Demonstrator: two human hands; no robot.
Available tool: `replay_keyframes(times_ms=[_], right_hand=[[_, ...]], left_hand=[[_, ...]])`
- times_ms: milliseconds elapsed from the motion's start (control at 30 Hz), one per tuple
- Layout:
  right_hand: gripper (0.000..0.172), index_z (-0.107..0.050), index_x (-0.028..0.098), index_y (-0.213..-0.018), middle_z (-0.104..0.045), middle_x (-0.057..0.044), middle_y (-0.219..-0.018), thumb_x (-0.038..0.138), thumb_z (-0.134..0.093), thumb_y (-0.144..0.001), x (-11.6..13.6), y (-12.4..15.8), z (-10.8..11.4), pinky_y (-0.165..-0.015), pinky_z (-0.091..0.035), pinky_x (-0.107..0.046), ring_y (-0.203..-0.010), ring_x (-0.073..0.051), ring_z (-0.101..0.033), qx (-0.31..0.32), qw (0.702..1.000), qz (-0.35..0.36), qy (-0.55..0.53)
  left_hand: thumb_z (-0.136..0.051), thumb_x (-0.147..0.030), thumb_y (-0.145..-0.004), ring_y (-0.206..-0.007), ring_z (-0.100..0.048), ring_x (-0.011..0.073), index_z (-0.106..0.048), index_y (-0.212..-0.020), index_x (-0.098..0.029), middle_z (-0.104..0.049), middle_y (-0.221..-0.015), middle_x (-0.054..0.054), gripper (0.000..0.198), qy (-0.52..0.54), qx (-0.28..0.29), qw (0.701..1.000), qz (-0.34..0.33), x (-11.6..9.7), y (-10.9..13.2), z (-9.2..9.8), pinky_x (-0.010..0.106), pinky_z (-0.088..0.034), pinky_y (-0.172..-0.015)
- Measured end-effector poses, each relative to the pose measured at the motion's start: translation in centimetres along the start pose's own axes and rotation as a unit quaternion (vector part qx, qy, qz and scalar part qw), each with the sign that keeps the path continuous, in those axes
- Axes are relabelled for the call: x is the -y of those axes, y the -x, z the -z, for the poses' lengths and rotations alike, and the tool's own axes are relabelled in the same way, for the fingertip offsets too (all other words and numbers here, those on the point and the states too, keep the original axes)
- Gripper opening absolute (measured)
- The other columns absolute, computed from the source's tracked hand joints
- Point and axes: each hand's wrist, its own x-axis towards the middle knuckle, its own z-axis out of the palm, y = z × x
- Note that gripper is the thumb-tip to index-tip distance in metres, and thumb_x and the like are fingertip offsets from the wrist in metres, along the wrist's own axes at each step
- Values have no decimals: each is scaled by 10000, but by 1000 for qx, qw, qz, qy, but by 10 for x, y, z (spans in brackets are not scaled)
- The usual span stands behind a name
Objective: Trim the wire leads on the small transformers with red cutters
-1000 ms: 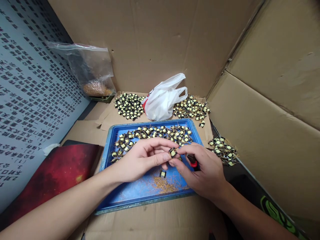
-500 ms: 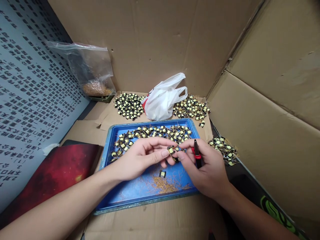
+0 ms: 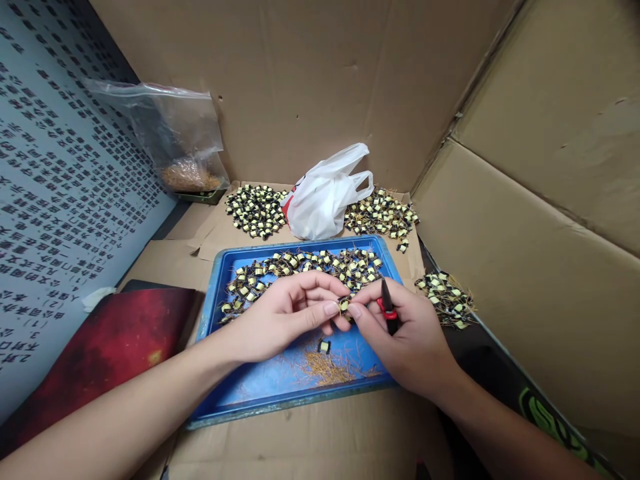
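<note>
Between its thumb and fingers my left hand [image 3: 293,310] pinches a small transformer [image 3: 344,305] with a black bobbin and yellow tape. My right hand [image 3: 407,333] meets it from the other side, thumb and forefinger at the transformer's edge. Tucked in that same hand is a pair of snips [image 3: 389,308] with red on the handle, its dark blades pointing up. Both hands are over a blue tray [image 3: 240,400]. Below them in the tray lie one loose transformer [image 3: 324,347] and a heap of cut copper wire ends [image 3: 327,369].
More transformers [image 3: 280,267] fill the tray's far side. Behind stand a white plastic bag [image 3: 325,200] and piles of transformers [image 3: 257,210], with another pile [image 3: 445,297] at right. A clear zip bag [image 3: 190,170] holds wire bits. Cardboard walls [image 3: 300,87] enclose the back and right.
My right thumb and forefinger have closed in on the transformer. The snips have tilted slightly leftward in my right hand. The left hand has hardly moved.
</note>
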Motion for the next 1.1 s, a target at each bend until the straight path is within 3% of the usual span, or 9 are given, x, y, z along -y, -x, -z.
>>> replay_keyframes(times_ms=[167,333,567,733,1000,1100], right_hand=[[120,-669,202,-811,-539,81,-575,174,-660,-928,-3,1,0,-509,-401,-212,-492,-78,-473,-29,997,30,62],[122,-650,202,-816,-554,74,-595,170,-652,-934,-3,1,-1,-494,-379,-225,-472,-77,-416,-31,993,73,91],[132,-634,215,-838,-631,48,-664,149,-616,-951,-1,0,3,-568,-455,-230,-568,-106,-543,-34,994,57,91],[161,-587,221,-832,-617,56,-663,171,-585,-985,-3,1,3,-552,-448,-222,-568,-102,-550,-22,997,39,67],[133,-601,223,-842,-721,8,-750,170,-597,-963,-4,2,3,-579,-476,-248,-650,-137,-647,-13,998,19,64],[131,-604,225,-836,-696,12,-712,173,-604,-956,-4,3,3,-565,-469,-253,-628,-140,-638,-13,997,17,69]], left_hand=[[-792,-165,-948,-914,-748,131,-668,-1248,-148,-776,-1003,66,325,12,-17,1000,2,2,-1,-1,232,-604,-820],[-767,-262,-981,-895,-752,151,-694,-1210,-125,-788,-964,86,277,3,-21,1000,12,0,-2,-1,245,-609,-786],[-733,-294,-1005,-835,-734,140,-730,-1200,-116,-790,-953,88,264,-20,-26,999,27,-2,-1,0,257,-606,-788],[-721,-273,-1012,-774,-733,131,-750,-1208,-113,-800,-954,93,255,-4,-20,999,30,-3,-2,0,262,-599,-771],[-686,-298,-1000,-868,-772,200,-729,-1351,-102,-806,-1036,152,404,56,9,998,41,2,1,4,326,-609,-850],[-688,-311,-987,-906,-770,216,-723,-1363,-94,-801,-1064,167,436,77,22,996,35,2,2,6,339,-607,-874]])
